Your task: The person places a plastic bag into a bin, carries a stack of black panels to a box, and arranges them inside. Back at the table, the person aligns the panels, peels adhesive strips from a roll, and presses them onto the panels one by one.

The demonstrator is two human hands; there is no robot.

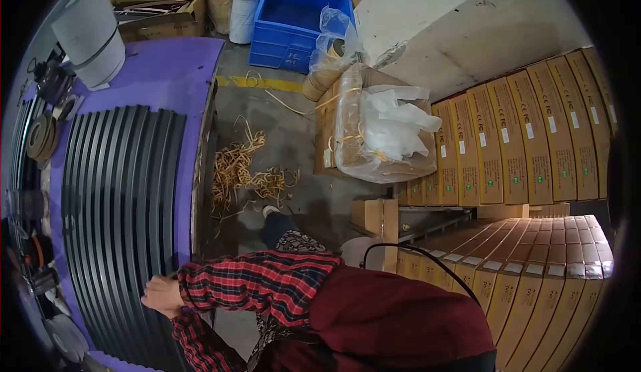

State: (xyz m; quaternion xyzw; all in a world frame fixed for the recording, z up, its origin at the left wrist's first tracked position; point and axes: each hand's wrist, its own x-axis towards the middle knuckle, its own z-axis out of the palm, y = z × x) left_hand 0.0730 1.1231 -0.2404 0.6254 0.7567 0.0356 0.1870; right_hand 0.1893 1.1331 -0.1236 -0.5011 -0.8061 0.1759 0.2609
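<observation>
Several long dark grey channel strips (117,218) lie side by side on the purple-covered table (170,62). My right hand (163,295), in a red plaid cuff, is over the strips near their right-hand side. Its fingers are curled inward; what they hold, if anything, I cannot make out. My left sleeve (203,342) reaches up to the same spot from below. My left hand is mostly hidden behind the right wrist, so its fingers do not show.
Tape rolls (42,135) and a white bucket (90,32) line the table. Tangled yellow straps (237,165) litter the floor. Beyond are a blue crate (277,42), a plastic-wrapped carton (380,132) and rows of brown boxes (507,138). More boxes (527,292) stand at lower right.
</observation>
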